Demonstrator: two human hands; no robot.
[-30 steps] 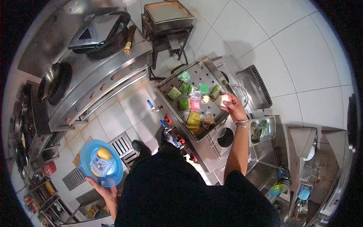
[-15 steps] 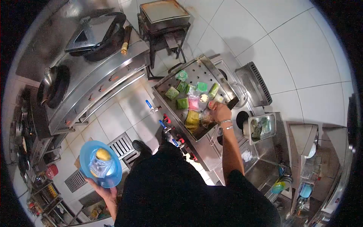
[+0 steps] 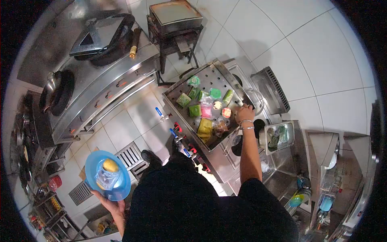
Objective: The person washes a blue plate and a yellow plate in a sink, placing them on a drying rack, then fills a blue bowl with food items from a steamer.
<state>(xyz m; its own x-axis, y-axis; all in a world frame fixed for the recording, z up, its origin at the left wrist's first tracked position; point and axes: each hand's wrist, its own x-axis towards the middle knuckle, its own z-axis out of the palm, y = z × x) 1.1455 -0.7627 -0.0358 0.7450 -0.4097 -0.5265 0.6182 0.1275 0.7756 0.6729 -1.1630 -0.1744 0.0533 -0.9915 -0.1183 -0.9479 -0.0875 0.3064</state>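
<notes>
A blue plastic bowl [image 3: 92,161] is held at its lower rim by my left hand [image 3: 114,205]; a yellow item [image 3: 110,165] and a clear plastic bag [image 3: 107,179] lie inside it. My right hand [image 3: 244,114], with a bracelet at the wrist, is at the right edge of the perforated metal tray [image 3: 213,72]; its fingers bend over the rim, and what they hold, if anything, is hidden. Left of it in the tray are a small red-and-white topped cup [image 3: 226,112], a white-topped cup [image 3: 217,105], a pink bag [image 3: 206,111], a yellow packet [image 3: 205,128] and several green packets [image 3: 194,110].
A metal container with dark green contents [image 3: 278,136] stands to the right of the tray. Blue-handled valves [image 3: 173,132] line the stove front. A counter with a wok [image 3: 60,92] curves along the left. A low griddle stand [image 3: 175,16] is at the top.
My right hand has moved right, from over the packets to the tray's edge. The red-and-white cup now shows. My left hand and the bowl have hardly moved.
</notes>
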